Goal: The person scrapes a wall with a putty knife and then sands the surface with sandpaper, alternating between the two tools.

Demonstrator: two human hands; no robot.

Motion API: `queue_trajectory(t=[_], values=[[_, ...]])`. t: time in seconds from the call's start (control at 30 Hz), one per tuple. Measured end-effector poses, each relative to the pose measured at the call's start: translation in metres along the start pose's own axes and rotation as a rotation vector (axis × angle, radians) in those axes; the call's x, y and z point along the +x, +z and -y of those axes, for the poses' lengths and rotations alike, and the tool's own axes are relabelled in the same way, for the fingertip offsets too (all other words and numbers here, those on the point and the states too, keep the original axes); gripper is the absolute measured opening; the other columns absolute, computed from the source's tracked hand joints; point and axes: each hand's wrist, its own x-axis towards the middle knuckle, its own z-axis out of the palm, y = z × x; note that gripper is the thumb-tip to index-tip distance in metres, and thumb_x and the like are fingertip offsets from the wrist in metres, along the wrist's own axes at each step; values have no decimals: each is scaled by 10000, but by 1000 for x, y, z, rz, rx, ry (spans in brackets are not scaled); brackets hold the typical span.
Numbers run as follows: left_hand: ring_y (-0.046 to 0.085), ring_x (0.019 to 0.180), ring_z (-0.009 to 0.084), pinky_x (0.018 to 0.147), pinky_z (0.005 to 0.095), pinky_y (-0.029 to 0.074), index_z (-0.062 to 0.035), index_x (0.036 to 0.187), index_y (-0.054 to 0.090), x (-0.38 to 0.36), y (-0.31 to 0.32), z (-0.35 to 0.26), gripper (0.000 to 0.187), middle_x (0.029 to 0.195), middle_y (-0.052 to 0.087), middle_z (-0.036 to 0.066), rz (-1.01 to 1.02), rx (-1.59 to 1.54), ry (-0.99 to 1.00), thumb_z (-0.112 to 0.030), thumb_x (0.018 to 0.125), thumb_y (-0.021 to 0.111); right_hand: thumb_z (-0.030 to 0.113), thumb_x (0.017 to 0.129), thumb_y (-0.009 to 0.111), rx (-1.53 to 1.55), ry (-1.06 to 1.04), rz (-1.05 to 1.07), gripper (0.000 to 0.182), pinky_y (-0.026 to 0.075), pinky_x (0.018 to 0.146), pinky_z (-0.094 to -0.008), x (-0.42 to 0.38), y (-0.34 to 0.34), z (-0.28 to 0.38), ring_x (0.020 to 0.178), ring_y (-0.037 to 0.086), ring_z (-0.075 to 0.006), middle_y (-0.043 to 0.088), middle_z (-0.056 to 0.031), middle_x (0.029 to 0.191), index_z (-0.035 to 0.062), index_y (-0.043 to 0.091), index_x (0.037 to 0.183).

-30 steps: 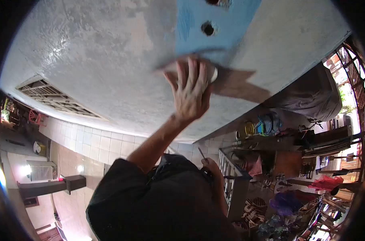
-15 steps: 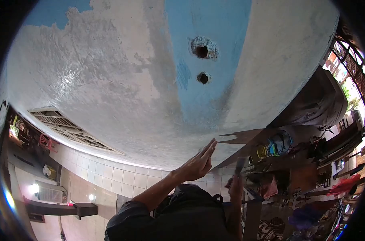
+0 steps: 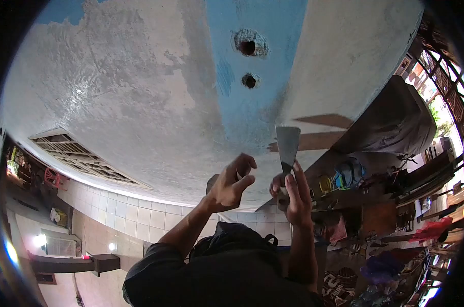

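Note:
My right hand [image 3: 297,202] grips a putty knife [image 3: 288,145] by its handle, with the broad metal blade pointing up in front of the wall. To its left, my left hand [image 3: 229,187] is raised with its fingers curled in and the thumb near the index finger. A small dark grey shape [image 3: 212,182] shows just behind that hand; I cannot tell whether it is held. Both hands are before the lower part of a patchy grey and white wall [image 3: 155,102]. A blue painted strip [image 3: 257,110] runs down it, with two rough holes above the blade.
A slatted vent [image 3: 83,156] sits low in the wall at left, above white tiles [image 3: 140,215]. Beyond the wall's right edge stand a dark covered object [image 3: 390,123] and household clutter, including a red bag [image 3: 431,229]. A dark beam [image 3: 73,263] juts out at lower left.
My right hand has risen, bringing the putty knife up before the wall. My left hand has drawn back and left, its outstretched fingers now curled. The view has shifted slightly.

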Motion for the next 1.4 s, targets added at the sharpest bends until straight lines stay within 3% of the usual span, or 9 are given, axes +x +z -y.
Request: queue_trajectory(t=[0.17,0.23,0.4,0.97,1.03,1.13,1.23,1.33,1.4], values=[[361,631,109,559,282,300,-10,860,478,25,1,-1,268,695,389,23,-69,-13,104,-262,849,567,252,994,338,324,174,13,449,275,353,-191,18,19,19,430,341,-55,426,-15,699,122,248,1414],[336,672,65,592,262,282,-48,703,455,35,1,-28,314,688,396,-30,-96,-235,-156,-288,848,595,296,999,339,312,170,19,443,246,340,-173,22,23,16,418,317,-37,396,7,675,140,260,1406],[519,573,68,471,227,398,45,824,570,52,20,-44,365,671,569,46,-260,-284,-62,-314,878,607,297,997,348,328,230,-30,418,232,331,-166,24,30,16,410,300,-26,390,18,666,183,280,1394],[497,487,53,393,212,366,13,751,588,61,20,-55,353,600,531,19,-241,-555,-128,-300,914,579,148,973,336,-102,45,-100,501,316,401,-162,31,34,43,515,367,-27,449,3,727,120,207,1457],[502,456,61,371,212,363,7,747,582,65,20,-56,339,591,528,21,-228,-599,-139,-287,917,576,133,974,364,-122,38,-132,502,365,505,-197,32,32,41,586,415,-42,491,-22,763,35,215,1443],[516,415,82,333,223,364,1,728,565,70,17,-75,335,583,527,32,-206,-757,-215,-273,921,569,138,979,351,6,188,-113,505,355,493,-189,37,38,80,572,400,-35,465,-5,715,39,195,1449],[511,421,77,342,225,371,-1,711,558,65,19,-73,340,594,534,37,-188,-818,-201,-270,919,572,135,985,334,-219,-53,-108,500,323,461,-168,36,39,60,549,374,-19,454,5,710,61,183,1455],[504,452,61,351,207,369,0,704,565,73,20,-51,359,600,541,39,-219,-433,27,-286,920,568,142,989,333,-23,119,-145,503,321,473,-169,28,42,61,588,378,-20,450,13,729,68,171,1458],[500,505,46,380,200,357,-8,722,591,73,11,-61,346,616,551,36,-122,-594,-157,-292,919,568,170,989,343,-72,32,-161,515,319,467,-173,31,45,59,575,372,-23,444,15,717,52,161,1456]])
